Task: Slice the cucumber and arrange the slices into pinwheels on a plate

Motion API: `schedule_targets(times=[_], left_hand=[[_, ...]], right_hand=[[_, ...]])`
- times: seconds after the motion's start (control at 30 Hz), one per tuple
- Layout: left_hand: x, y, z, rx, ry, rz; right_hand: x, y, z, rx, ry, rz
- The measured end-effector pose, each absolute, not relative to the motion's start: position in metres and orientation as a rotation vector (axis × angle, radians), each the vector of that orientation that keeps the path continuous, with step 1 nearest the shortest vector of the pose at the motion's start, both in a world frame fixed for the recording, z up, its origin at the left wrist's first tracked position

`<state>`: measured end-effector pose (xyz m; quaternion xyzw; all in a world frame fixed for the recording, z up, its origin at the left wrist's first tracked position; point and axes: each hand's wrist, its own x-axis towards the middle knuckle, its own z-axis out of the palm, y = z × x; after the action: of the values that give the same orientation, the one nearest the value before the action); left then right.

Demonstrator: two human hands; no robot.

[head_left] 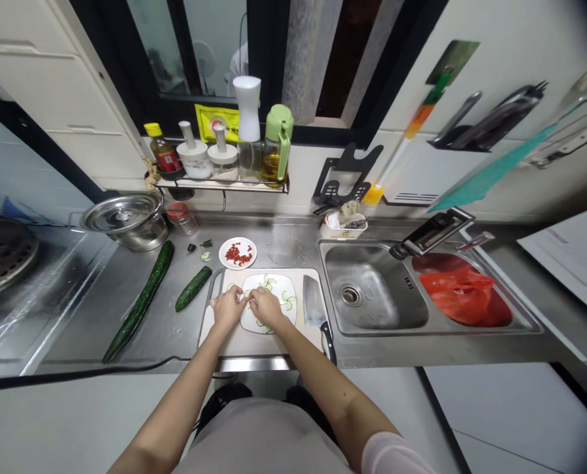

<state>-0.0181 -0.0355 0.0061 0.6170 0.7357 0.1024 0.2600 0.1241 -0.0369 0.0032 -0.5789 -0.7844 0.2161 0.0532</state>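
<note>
My left hand (228, 307) and my right hand (264, 305) meet over the left side of a squarish white plate (274, 309). Their fingertips are pinched close together at a thin cucumber slice, mostly hidden by the fingers. Curled groups of cucumber slices (288, 301) lie near the plate's edges. Under the plate is a pale cutting board (234, 346), with a cleaver (313, 301) lying along its right side, black handle towards me. A small white dish (223, 258) behind the board holds chopped red pieces (238, 253). A cut cucumber (193, 289) lies left of the board.
A long whole cucumber (140, 299) and a lidded steel pot (126, 220) are at left. Cucumber scraps (205, 256) lie near a red-lidded jar (182, 218). Bottles stand on a wall rack (224, 184). At right, a double sink (377, 289) holds a red bag (459, 293).
</note>
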Motion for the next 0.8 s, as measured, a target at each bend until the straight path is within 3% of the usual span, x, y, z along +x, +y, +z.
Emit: schedule_targets(times=[0.8], left_hand=[[-0.0182, -0.0333, 0.0043, 1.651, 1.962, 0.279]], right_hand=[[0.118, -0.0463, 0.0036, -1.847, -2.393, 0.589]])
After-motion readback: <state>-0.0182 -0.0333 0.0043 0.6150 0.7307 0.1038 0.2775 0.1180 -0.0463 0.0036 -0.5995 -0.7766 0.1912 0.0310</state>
